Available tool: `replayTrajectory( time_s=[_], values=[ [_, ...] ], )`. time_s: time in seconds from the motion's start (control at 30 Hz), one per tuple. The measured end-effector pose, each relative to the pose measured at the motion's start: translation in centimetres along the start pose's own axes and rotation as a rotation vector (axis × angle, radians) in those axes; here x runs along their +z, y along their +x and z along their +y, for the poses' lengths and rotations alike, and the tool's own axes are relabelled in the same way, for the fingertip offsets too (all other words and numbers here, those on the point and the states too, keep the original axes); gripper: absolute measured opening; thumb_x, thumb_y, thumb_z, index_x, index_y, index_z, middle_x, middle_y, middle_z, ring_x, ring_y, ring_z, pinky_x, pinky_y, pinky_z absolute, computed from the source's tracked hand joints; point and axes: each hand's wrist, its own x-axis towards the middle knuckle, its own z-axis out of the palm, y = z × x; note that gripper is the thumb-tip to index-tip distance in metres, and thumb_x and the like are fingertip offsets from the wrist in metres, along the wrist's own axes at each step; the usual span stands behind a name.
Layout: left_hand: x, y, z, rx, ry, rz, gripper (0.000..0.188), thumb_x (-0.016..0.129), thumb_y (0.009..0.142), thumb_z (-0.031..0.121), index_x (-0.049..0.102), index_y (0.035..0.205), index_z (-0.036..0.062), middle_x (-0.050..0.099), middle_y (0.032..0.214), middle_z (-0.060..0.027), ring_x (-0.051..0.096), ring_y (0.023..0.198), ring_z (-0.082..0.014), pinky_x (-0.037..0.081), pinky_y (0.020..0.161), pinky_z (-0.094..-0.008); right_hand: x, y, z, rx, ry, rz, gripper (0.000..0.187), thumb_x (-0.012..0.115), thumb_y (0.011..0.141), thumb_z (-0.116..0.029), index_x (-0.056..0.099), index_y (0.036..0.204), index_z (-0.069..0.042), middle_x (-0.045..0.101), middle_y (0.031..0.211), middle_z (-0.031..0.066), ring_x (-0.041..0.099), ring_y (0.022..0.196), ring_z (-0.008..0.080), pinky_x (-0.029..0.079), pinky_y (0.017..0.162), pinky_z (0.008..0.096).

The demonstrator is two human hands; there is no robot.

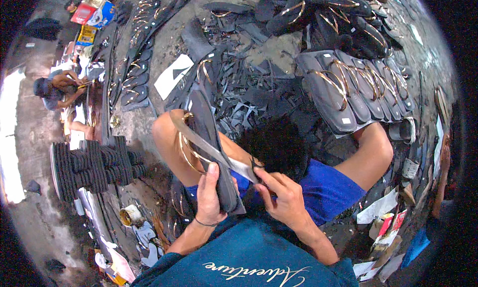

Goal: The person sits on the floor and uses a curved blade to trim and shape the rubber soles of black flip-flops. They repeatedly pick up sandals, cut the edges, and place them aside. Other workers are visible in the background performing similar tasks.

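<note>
Fingers of left hand [210, 197] clamped on dark sandal [205, 125], centre; right hand [286, 197] pinching grey strip [214, 150]; sandal row [356, 102], upper right

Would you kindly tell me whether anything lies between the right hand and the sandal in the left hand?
Yes: a long, curved grey strip runs from the right hand across the sandal, just beyond the left hand.

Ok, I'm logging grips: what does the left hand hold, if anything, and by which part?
The left hand holds a dark sandal, gripped near the end closest to the person's body.
</note>
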Motion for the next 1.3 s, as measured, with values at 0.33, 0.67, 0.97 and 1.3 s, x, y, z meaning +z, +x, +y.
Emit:
replayTrajectory(
  time_s=[0.33,0.67,0.97,1.3],
  values=[
    [-2.3,-1.5,-4.0,0.109,0.166,-0.112,0.031,0.07,0.092,0.025,0.059,0.111,0.0027,0.068,0.094,-0.0063,0.065,0.081,-0.0143,0.054,0.074,-0.0298,1.1,12.0,1.7,0.327,0.526,0.13,0.032,0.063,0.096,-0.028,0.067,0.11,0.0,0.069,0.08,0.0146,0.066,0.068,0.0231,0.052,0.063,0.0368],
    [-0.1,5.0,8.8,0.47,0.055,-0.14,0.034,0.065,0.096,0.02,0.056,0.121,-0.0002,0.066,0.112,-0.0103,0.067,0.097,-0.0184,0.057,0.084,-0.0319,-2.6,5.0,-2.3,0.134,0.298,0.29,0.031,0.064,0.093,-0.011,0.063,0.122,0.0,0.07,0.1,0.0159,0.069,0.084,0.023,0.054,0.074,0.0348],
    [-2.7,3.3,8.8,0.117,-0.184,-0.052,0.035,0.06,0.099,0.028,0.057,0.125,0.0049,0.068,0.112,-0.008,0.069,0.094,-0.0189,0.059,0.083,-0.0349,-2.6,-5.7,-1.9,0.194,0.301,-0.102,0.036,0.08,0.077,-0.01,0.071,0.112,-0.007,0.073,0.095,0.0103,0.064,0.062,0.0179,0.052,0.058,0.0304],
    [-2.6,2.8,8.0,0.204,0.033,-0.212,0.041,0.067,0.094,0.015,0.049,0.129,0.0052,0.064,0.115,-0.0103,0.066,0.098,-0.0212,0.057,0.086,-0.0364,-2.7,3.2,-4.1,0.081,0.176,0.061,0.027,0.072,0.085,-0.006,0.07,0.111,-0.002,0.068,0.079,0.012,0.061,0.059,0.0184,0.05,0.055,0.0296]
  ],
)
